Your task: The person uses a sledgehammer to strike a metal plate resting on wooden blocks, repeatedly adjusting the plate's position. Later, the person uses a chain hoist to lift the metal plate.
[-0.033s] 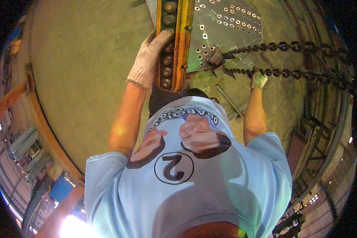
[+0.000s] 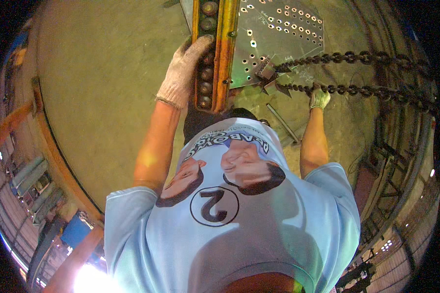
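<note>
My left hand (image 2: 181, 73), in a pale knit work glove, holds a long yellow push-button control pendant (image 2: 223, 58) upright in front of me. Its thumb lies over the column of dark round buttons, while the other fingers are hidden behind the casing. Farther right, my right hand (image 2: 319, 97), also gloved, is closed round the nearer of two heavy dark chains (image 2: 357, 90). The other chain (image 2: 352, 57) runs roughly alongside, farther away. Both lead left to a metal clamp or hook piece (image 2: 265, 70) at the near edge of a steel plate (image 2: 293, 41) with many drilled holes.
A narrow metal bar (image 2: 283, 123) lies on the concrete floor (image 2: 102, 97) near my right forearm. An orange-brown steel beam (image 2: 58, 151) curves along the left side. Dark metal framework (image 2: 384, 180) stands on the right. A bright light (image 2: 95, 279) glares at lower left.
</note>
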A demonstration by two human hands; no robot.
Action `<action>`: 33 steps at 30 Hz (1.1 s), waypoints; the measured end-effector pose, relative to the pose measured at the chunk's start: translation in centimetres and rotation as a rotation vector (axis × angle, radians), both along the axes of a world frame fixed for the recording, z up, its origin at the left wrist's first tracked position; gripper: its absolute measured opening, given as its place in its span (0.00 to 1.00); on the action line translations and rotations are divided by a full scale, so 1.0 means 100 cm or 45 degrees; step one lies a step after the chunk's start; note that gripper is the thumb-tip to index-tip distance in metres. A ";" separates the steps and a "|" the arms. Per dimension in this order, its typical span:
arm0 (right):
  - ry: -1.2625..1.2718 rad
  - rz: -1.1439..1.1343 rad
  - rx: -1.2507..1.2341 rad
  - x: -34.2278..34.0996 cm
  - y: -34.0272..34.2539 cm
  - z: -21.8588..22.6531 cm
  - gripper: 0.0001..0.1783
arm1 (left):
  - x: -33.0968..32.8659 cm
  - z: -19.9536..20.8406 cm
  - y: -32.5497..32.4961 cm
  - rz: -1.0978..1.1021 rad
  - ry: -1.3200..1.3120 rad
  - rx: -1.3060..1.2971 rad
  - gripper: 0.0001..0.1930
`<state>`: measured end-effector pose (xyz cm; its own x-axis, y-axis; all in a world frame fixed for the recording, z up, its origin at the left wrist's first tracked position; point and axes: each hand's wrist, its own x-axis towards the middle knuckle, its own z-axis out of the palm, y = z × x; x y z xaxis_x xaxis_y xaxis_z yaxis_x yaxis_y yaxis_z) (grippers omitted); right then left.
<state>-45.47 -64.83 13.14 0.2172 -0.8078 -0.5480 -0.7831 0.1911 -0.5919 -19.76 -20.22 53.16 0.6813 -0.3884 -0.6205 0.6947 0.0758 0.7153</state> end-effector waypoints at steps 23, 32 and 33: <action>0.679 0.737 -0.505 -0.019 0.012 0.041 0.19 | -0.013 -0.005 0.008 0.088 -0.053 0.034 0.26; 0.751 1.105 -0.962 -0.046 -0.072 -0.002 0.08 | -0.049 0.007 -0.004 -0.016 -0.158 -0.019 0.25; 0.659 1.244 -1.265 -0.039 -0.062 -0.014 0.07 | -0.052 0.010 -0.003 -0.017 -0.162 -0.011 0.25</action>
